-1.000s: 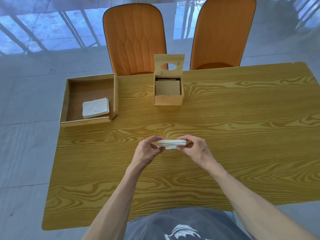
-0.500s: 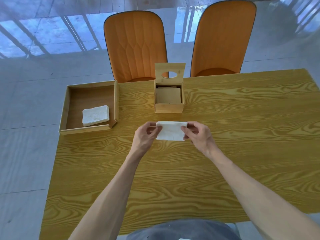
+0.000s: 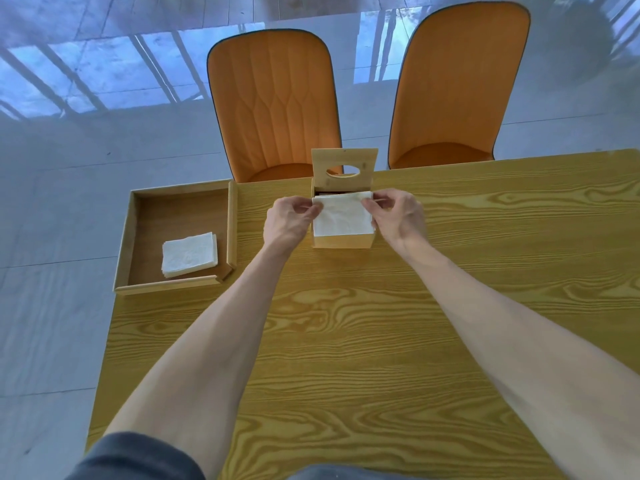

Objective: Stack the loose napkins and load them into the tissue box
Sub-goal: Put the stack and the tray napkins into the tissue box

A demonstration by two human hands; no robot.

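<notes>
Pinching a white square napkin stack (image 3: 342,215) over the open wooden tissue box (image 3: 343,239), left hand (image 3: 289,221) and right hand (image 3: 398,218) fingers closed on opposite edges.

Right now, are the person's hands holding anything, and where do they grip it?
Yes: both hands, left and right, pinch a white napkin stack by its opposite side edges.

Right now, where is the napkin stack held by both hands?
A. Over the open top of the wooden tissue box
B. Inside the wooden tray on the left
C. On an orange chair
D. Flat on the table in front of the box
A: the left hand and right hand hold the napkin stack by its sides over the open tissue box, lid raised behind.
</notes>
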